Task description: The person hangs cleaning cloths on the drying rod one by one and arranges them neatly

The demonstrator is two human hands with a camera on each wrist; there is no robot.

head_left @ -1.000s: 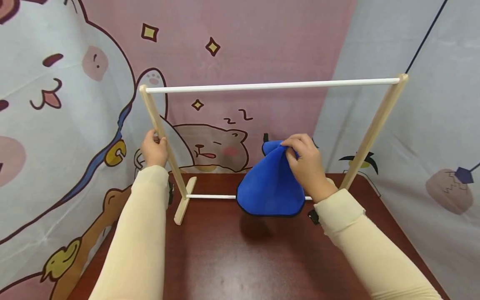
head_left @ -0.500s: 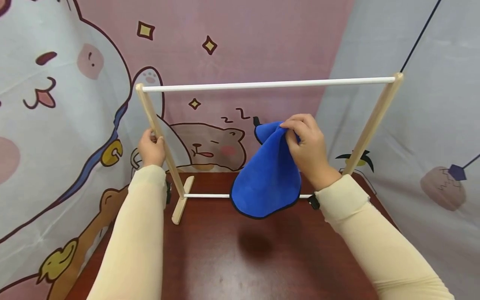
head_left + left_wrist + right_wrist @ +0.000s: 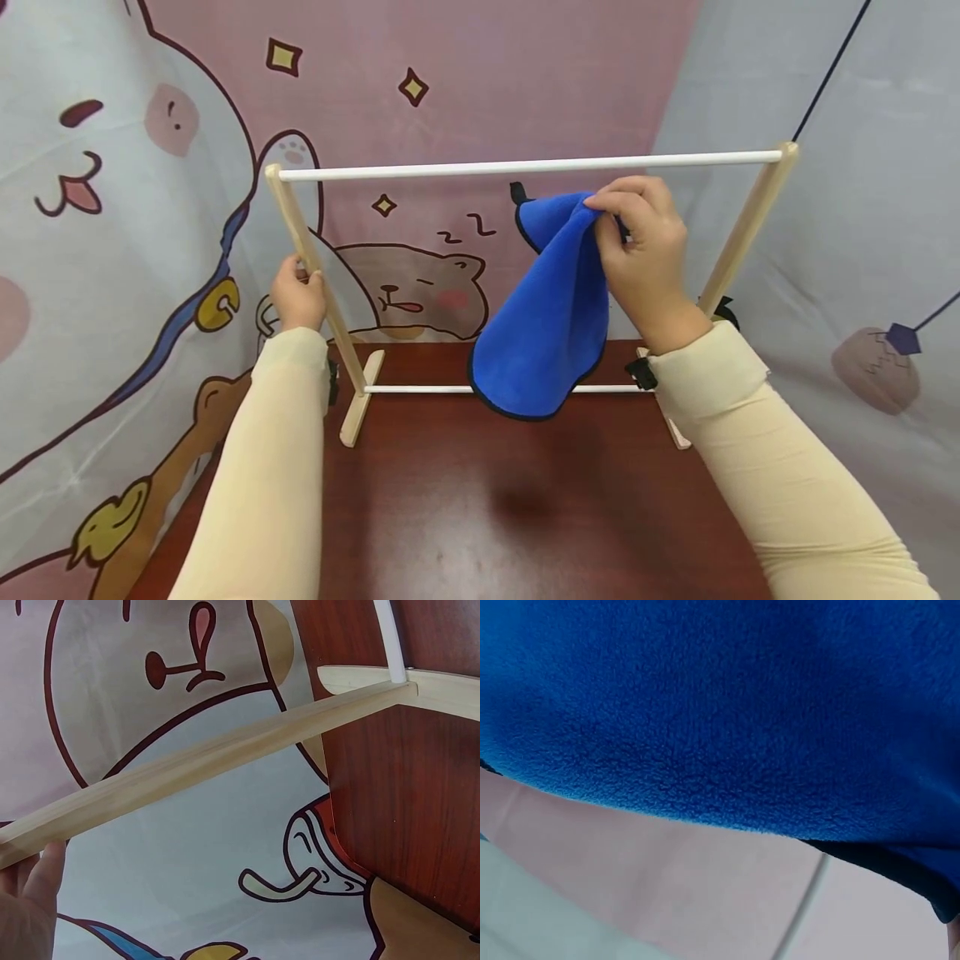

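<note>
A blue cloth (image 3: 536, 333) with black edging hangs in folds from my right hand (image 3: 647, 254), which pinches its top between thumb and fingers. A black tab (image 3: 518, 193) sticks up from the cloth's left corner. The pinched part is just below the white top bar (image 3: 480, 169) of a wooden rack, in front of it. My left hand (image 3: 298, 296) grips the rack's left post (image 3: 330, 312) about midway up. The left wrist view shows that post (image 3: 202, 761) running down to its foot, with the hand at lower left. Cloth (image 3: 720, 712) fills most of the right wrist view.
The rack stands on a dark red-brown table (image 3: 450, 517). Its lower white bar (image 3: 420, 389) joins the feet, and the right post (image 3: 750, 225) rises behind my right forearm. A cartoon-printed curtain (image 3: 487, 83) is close behind and at both sides.
My right hand has risen and moved slightly right, lifting the blue cloth toward the top bar. The left hand keeps its grip on the post. The view has shifted a little.
</note>
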